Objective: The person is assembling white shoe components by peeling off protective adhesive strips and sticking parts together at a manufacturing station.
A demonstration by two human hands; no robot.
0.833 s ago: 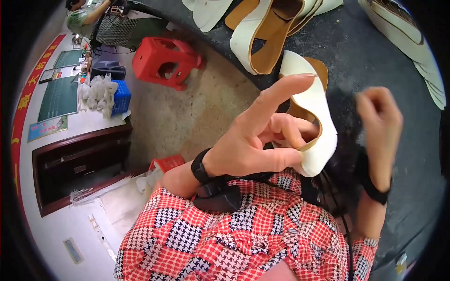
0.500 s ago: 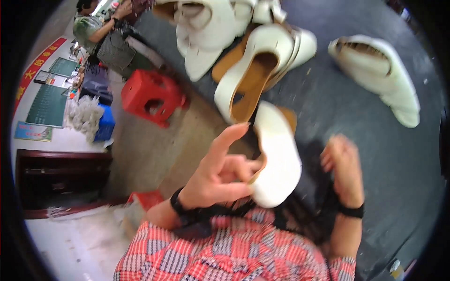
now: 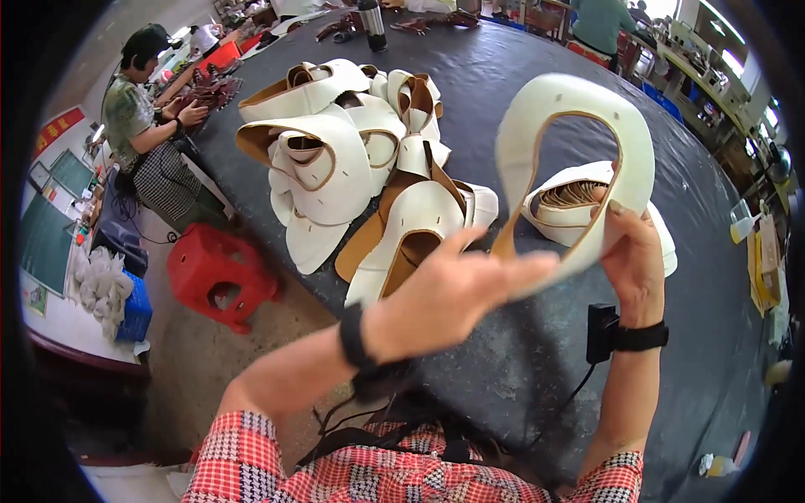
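Observation:
A white leather shoe upper [image 3: 573, 95] with a tan inside and a large oval opening is raised above the dark table. My right hand [image 3: 633, 261] grips its right edge between thumb and fingers. At the upper's lower left edge is my left hand [image 3: 440, 298], slightly blurred, its fingers spread and stretched out; the fingers cover part of that edge. Left of the raised upper lies a heap of similar white uppers [image 3: 331, 163], some showing tan lining. Behind the raised upper, a nested stack of white uppers [image 3: 662, 239] rests on the table, partly hidden.
The dark-covered table [image 3: 470, 75] curves away ahead. A red plastic stool [image 3: 222, 277] stands on the floor at left. Another person [image 3: 147, 126] handles dark red pieces at the table's left edge. A flask [image 3: 372, 27] stands at the far side.
The upper has risen from near my body to above the table, turned so its opening shows. My right hand has taken hold of it. My left hand's pinch has opened. The view has tilted up.

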